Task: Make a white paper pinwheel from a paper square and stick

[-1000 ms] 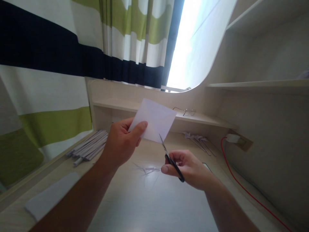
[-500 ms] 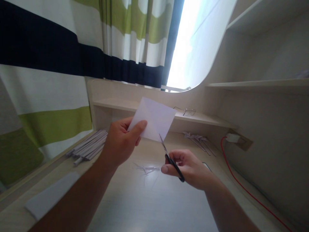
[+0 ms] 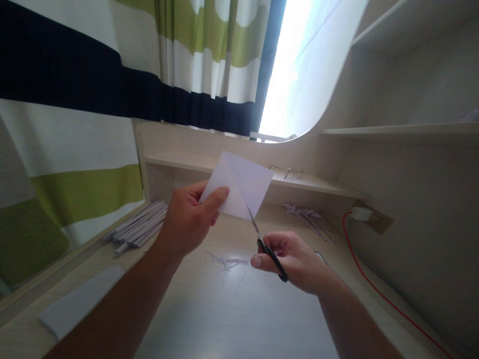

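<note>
My left hand [image 3: 189, 219] holds a folded white paper [image 3: 243, 182] up over the desk, thumb pressed on its lower left corner. My right hand [image 3: 295, 262] grips small black-handled scissors [image 3: 264, 242]. The blade tips touch the paper's lower edge near its right side. Both hands hover above the pale wooden desk [image 3: 232, 309].
Thin paper scraps [image 3: 228, 262] lie on the desk under the hands. A bundle of rolled paper sticks [image 3: 136, 229] lies at the left, a white paper stack [image 3: 77, 306] nearer. Folded paper pieces [image 3: 309, 215], glasses [image 3: 290, 172] on a shelf and a red cable [image 3: 377, 289] are at the right.
Almost nothing has moved; the paper and the scissors shifted by a few pixels only.
</note>
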A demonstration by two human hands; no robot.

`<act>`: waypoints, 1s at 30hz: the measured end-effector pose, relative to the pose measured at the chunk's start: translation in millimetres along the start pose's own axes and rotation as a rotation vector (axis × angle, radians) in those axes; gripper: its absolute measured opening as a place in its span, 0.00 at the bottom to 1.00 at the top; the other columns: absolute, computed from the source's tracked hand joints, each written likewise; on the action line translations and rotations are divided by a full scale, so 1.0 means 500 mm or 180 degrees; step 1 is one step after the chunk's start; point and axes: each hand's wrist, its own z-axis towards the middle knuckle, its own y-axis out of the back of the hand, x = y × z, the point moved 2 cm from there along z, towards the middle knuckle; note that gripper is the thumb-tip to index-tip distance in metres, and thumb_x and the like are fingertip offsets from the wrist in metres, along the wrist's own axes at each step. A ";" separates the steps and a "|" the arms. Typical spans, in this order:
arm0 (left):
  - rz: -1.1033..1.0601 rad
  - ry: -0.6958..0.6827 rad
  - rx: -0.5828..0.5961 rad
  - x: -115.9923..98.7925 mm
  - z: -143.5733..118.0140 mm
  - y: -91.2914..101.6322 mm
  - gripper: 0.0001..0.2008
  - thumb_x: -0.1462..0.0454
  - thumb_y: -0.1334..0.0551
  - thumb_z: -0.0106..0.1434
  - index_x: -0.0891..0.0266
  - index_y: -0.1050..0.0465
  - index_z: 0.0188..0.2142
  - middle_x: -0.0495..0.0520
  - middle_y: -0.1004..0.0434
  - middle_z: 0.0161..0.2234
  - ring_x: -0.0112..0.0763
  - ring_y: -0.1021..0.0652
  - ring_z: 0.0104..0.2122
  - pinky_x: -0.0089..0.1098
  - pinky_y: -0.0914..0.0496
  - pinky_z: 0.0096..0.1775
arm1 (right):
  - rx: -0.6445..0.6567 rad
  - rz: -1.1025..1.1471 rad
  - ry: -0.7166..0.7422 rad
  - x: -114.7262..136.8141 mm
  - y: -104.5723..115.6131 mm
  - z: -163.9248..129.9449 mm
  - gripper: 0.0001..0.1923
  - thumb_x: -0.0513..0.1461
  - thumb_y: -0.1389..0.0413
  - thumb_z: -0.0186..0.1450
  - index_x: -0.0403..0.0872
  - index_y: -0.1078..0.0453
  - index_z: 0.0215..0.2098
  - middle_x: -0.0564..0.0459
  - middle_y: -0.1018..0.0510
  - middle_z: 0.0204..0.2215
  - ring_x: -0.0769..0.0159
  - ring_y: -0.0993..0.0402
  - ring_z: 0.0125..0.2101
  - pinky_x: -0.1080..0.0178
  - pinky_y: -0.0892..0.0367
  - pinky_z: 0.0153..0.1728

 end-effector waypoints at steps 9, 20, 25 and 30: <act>0.0087 0.0018 -0.0036 0.001 0.002 -0.002 0.19 0.59 0.38 0.64 0.60 0.36 0.18 0.44 0.37 0.14 0.25 0.37 0.16 0.28 0.43 0.20 | 0.0023 -0.0008 -0.0091 -0.003 0.002 -0.002 0.23 0.53 0.33 0.59 0.45 0.33 0.26 0.60 0.38 0.20 0.73 0.45 0.22 0.66 0.51 0.22; 0.0121 -0.0008 -0.0044 0.010 0.003 0.000 0.19 0.58 0.38 0.65 0.60 0.36 0.19 0.44 0.37 0.14 0.25 0.37 0.16 0.28 0.44 0.20 | -0.0048 -0.0098 -0.0149 0.001 0.003 -0.002 0.25 0.56 0.33 0.58 0.45 0.34 0.25 0.60 0.37 0.19 0.73 0.45 0.20 0.66 0.51 0.21; 0.0077 -0.0012 -0.0030 0.014 0.005 0.000 0.19 0.58 0.38 0.65 0.60 0.36 0.19 0.44 0.37 0.14 0.25 0.36 0.16 0.27 0.43 0.20 | -0.0057 -0.0131 -0.0133 0.002 0.003 -0.002 0.25 0.55 0.33 0.59 0.45 0.34 0.24 0.60 0.37 0.19 0.73 0.45 0.20 0.66 0.51 0.21; 0.0076 -0.0005 -0.0031 0.014 0.004 0.000 0.19 0.58 0.37 0.65 0.61 0.35 0.19 0.44 0.37 0.14 0.24 0.36 0.16 0.27 0.43 0.20 | -0.0083 -0.0182 -0.0141 0.001 0.004 -0.001 0.25 0.55 0.34 0.59 0.45 0.34 0.24 0.60 0.36 0.19 0.73 0.45 0.20 0.65 0.51 0.20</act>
